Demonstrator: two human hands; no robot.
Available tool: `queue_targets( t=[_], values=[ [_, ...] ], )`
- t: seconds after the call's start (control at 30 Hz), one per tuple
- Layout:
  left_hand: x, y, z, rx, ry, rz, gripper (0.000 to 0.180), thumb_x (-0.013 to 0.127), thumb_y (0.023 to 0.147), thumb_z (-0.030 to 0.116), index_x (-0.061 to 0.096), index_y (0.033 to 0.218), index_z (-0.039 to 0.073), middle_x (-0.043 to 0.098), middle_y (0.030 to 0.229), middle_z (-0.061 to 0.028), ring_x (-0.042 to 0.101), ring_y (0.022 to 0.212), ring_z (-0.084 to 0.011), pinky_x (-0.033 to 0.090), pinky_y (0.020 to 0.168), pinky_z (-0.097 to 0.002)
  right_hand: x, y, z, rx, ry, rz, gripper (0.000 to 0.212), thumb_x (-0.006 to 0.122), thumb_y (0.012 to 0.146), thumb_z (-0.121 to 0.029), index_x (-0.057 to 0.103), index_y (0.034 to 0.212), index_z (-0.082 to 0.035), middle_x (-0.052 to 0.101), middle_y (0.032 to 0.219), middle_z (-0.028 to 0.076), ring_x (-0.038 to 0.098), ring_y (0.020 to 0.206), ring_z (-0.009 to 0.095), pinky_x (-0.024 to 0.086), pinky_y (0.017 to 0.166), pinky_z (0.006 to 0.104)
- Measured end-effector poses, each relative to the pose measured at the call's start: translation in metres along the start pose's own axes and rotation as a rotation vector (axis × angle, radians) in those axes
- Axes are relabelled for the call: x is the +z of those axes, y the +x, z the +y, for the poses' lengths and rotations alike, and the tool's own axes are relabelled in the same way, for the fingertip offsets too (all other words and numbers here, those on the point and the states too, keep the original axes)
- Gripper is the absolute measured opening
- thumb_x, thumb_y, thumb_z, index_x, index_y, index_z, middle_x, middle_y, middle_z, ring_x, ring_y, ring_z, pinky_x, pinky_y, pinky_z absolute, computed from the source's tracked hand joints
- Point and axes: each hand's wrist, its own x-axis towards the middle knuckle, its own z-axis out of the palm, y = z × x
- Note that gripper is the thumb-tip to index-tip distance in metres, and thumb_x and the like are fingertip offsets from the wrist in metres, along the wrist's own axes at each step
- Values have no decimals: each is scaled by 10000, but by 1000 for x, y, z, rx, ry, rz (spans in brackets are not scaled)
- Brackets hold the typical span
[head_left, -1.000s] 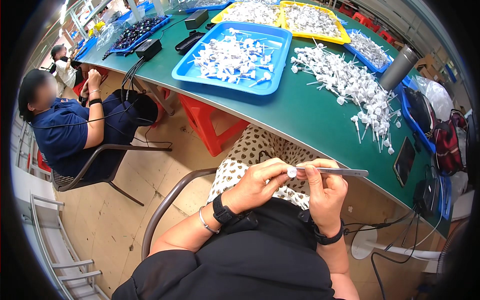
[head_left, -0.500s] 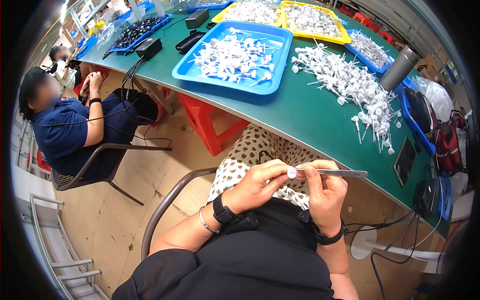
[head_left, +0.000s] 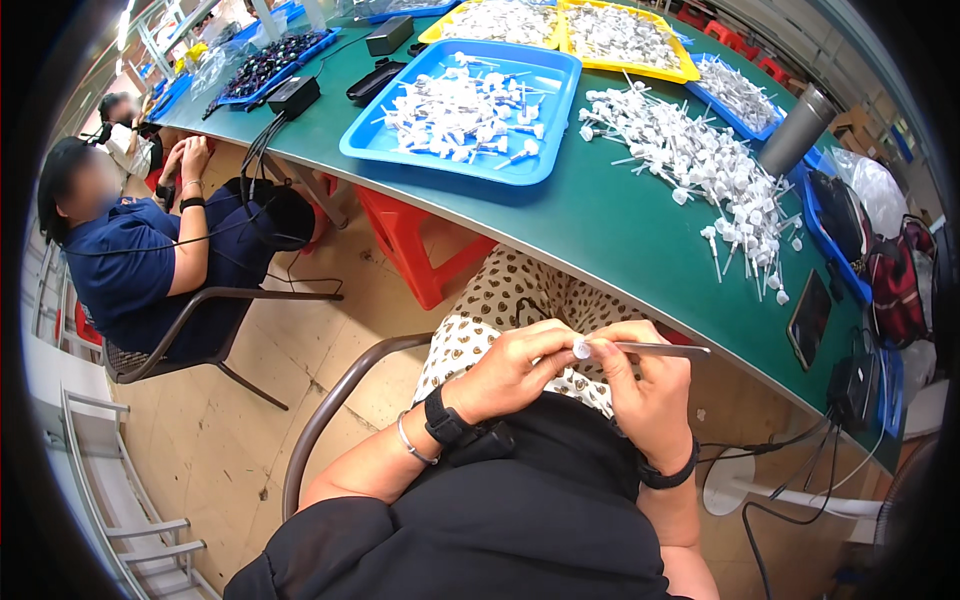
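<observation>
Above my lap, my left hand (head_left: 518,368) pinches a small white plastic part (head_left: 581,349) between thumb and fingers. Its round head shows; the rest is hidden by the fingers. My right hand (head_left: 645,378) is closed around a slim, flat metal tool (head_left: 668,350), which may be tweezers. The tool's free end sticks out to the right, and its working end is hidden at the white part. Both hands nearly meet there. A loose pile of similar white parts with thin stems (head_left: 700,150) lies on the green table (head_left: 590,225), beyond my hands.
A blue tray (head_left: 350,150) of white parts stands left of the pile, with yellow trays (head_left: 690,72) behind. To the right are a grey flask (head_left: 797,132), a phone (head_left: 808,320) and cables. A seated person (head_left: 150,240) works at left, near a red stool (head_left: 410,250).
My right hand has turned slightly, so the metal tool now shows its narrow edge and sticks out less to the right. My left hand still pinches the white part.
</observation>
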Motion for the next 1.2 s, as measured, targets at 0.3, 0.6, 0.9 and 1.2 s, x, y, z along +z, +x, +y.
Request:
queue_targets(
  t=[0.3, 0.6, 0.9, 1.2],
  values=[
    [-9, 5, 13, -153, -279, 32, 199, 585, 1006, 6, 680, 1181, -4, 695, 1003, -82, 666, 785, -129, 559, 695, -263, -6, -1, 1, 178, 491, 282, 121, 658, 978, -8, 628, 1070, 66, 713, 987, 124, 706, 848, 150, 590, 777, 270],
    [-106, 80, 40, 113, 423, 337, 212, 650, 975, 56, 688, 1175, -1, 715, 914, -93, 629, 745, -112, 527, 693, -274, -62, -2, 8, 54, 369, 548, 180, 581, 1048, -138, 585, 1117, 29, 706, 1003, 166, 693, 845, 172, 604, 774, 320],
    [-76, 160, 23, 279, 665, 89, 275, 712, 906, 102, 689, 1176, 52, 714, 1113, -148, 676, 1045, -300, 536, 920, -367, -104, -8, 12, -6, 304, 745, 221, 577, 1052, -170, 598, 1116, 41, 707, 1018, 178, 714, 842, 193, 610, 754, 317],
    [93, 225, 14, 55, 744, -232, 378, 755, 849, 327, 669, 953, -25, 727, 867, -208, 722, 867, -381, 556, 763, -475, -125, -17, 30, 14, 279, 748, 257, 533, 1075, -192, 614, 1128, 46, 703, 1057, 186, 701, 872, 193, 589, 798, 292]
  ],
)
